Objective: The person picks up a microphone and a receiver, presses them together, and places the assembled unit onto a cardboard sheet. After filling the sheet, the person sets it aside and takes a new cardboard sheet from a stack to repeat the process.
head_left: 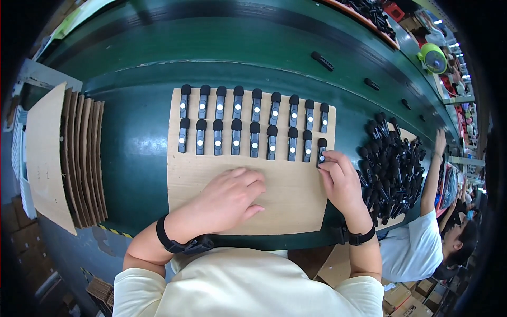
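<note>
Two rows of small black clip-on microphones (236, 138) with foam tops and white round dots lie on a flat cardboard sheet (285, 201). At the right end of the nearer row, the thumb and fingers of my right hand (340, 177) pinch the lower part of a microphone (321, 145), which lies in line with the others. My left hand (235, 193) is over the sheet below the rows, its thumb apart from loosely bent fingers, with nothing in it.
A heap of similar microphones (391, 169) lies on cardboard at the right. Upright cardboard sheets (50, 158) stand at the left. A few single microphones (322, 61) lie on the green belt (211, 39) beyond. A co-worker (414, 245) reaches forward at the right.
</note>
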Demonstrator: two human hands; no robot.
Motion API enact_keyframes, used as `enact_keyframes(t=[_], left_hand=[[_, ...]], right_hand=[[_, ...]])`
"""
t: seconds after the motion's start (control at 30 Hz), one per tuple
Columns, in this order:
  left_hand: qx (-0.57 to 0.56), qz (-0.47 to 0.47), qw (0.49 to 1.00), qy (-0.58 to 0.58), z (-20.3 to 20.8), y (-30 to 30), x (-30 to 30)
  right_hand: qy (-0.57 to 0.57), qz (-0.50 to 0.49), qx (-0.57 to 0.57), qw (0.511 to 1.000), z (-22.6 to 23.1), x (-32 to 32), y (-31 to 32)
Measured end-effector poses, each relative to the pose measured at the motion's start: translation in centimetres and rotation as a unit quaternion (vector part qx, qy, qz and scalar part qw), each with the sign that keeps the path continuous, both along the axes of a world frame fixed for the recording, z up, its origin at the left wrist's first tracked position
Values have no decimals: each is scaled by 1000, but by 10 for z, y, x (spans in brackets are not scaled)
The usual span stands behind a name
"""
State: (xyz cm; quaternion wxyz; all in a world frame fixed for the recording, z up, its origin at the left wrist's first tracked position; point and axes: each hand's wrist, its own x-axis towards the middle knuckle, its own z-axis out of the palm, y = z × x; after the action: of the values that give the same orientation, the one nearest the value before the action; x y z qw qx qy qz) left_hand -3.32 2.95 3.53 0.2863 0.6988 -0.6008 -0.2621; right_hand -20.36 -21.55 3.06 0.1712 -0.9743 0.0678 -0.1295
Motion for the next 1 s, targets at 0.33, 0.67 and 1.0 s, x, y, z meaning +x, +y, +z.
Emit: enact_keyframes(t=[0.33,0.67,1.0], left_hand=[[-14,-3,1000,-13,1,-1,0],[-36,1,999,-18,-2,-4,2],[-210,94,971,69,12,2,19]], right_hand=[[-2,7,8,1000,11,11,-9],[7,56,-48,997,63,91,-59],[166,-65,-166,970,29,208,-107]])
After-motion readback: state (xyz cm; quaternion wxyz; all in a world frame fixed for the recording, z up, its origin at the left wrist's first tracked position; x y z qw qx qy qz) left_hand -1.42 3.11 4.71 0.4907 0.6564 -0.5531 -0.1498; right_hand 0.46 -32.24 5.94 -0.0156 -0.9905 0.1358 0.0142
